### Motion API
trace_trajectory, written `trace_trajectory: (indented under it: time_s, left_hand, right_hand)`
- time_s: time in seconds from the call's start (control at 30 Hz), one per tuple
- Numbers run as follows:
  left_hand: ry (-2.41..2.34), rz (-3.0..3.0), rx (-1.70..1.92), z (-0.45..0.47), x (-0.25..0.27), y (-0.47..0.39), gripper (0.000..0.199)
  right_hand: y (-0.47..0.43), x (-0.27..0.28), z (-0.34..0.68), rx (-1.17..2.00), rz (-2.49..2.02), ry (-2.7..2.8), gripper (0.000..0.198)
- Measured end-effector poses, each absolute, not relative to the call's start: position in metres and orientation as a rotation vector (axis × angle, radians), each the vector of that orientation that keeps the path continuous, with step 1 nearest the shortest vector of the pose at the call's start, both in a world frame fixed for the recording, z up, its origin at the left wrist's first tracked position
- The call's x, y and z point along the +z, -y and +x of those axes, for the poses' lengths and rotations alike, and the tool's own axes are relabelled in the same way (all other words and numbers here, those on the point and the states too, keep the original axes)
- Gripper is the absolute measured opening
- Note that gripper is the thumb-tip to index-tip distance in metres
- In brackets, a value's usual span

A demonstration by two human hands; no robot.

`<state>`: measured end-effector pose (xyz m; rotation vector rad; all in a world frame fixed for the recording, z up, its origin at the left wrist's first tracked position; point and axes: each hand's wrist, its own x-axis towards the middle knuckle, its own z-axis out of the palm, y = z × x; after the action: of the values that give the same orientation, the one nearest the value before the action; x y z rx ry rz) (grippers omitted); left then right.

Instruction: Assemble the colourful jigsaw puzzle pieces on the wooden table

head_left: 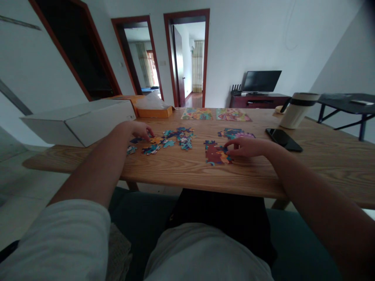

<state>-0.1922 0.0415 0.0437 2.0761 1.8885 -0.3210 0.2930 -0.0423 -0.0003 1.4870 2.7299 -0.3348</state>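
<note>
Somewhere around halfway through the jigsaw, at a guess. Already joined: a mostly brown puzzle section with an orange patch, flat on the table right of centre near the close edge, plus a blue-and-pink puzzle section just beyond, partly behind the right hand. Apart from each other on the visible side, so probably still in need of linking up. Also left to sort out: a spread of loose puzzle pieces over to the left, mainly blues and purples with some orange, a few overlapping. Could be small clusters already joined in there, too small to tell. Left hand down at the left part of that spread, fingers bent, tips right by an orange piece; can't tell about the grip, pinched on something or merely touching. Right hand at the right side of the brown section, thumb and index finger close together; can't tell about that grip either, with no piece clearly visible in between. Two colourful flat pictures at the table's far edge, maybe finished puzzles, maybe just references.
</note>
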Motion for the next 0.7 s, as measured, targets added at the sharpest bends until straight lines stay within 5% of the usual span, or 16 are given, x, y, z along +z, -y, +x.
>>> trace_trajectory:
  time_s: [0.4,0.7]
  left_hand:
    - [-1.879,2.049,0.179,-0.180,0.055,-0.035,0.032]
    - [-1.707,2.104,0.266,-0.091,0.081,-0.017,0.028]
  right_hand:
    - [0.041,-0.002,0.293,-0.450,1.507,-2.718,0.052]
    - [0.036,-0.007,0.295,-0.504,1.485,-2.722,0.052]
